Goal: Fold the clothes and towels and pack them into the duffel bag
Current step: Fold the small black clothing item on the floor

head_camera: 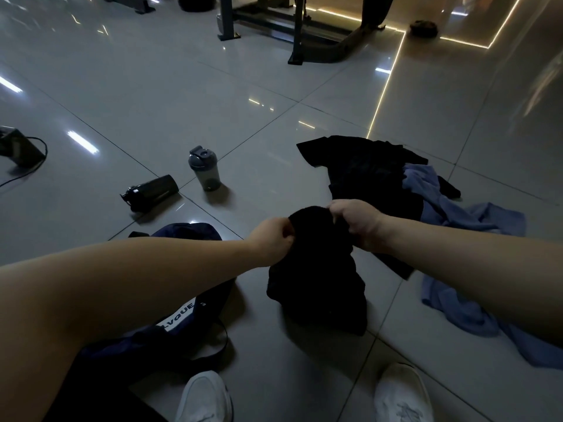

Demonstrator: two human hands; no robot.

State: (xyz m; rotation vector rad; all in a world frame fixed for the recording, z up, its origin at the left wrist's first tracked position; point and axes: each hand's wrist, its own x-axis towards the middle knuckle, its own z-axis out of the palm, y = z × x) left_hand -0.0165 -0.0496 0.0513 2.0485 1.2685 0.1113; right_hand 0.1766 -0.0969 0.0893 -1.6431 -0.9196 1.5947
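Observation:
A black garment hangs in front of me, its lower part touching the tiled floor. My left hand grips its top edge on the left, and my right hand grips the top edge on the right. Behind it a black T-shirt lies spread on the floor. A blue cloth lies crumpled to the right, partly over the T-shirt. The dark navy duffel bag sits on the floor at lower left, partly hidden by my left arm.
A grey shaker bottle stands upright on the tiles, and a black bottle lies on its side beside it. Gym machine frames stand at the back. A dark box with a cable sits far left. My white shoes show at the bottom.

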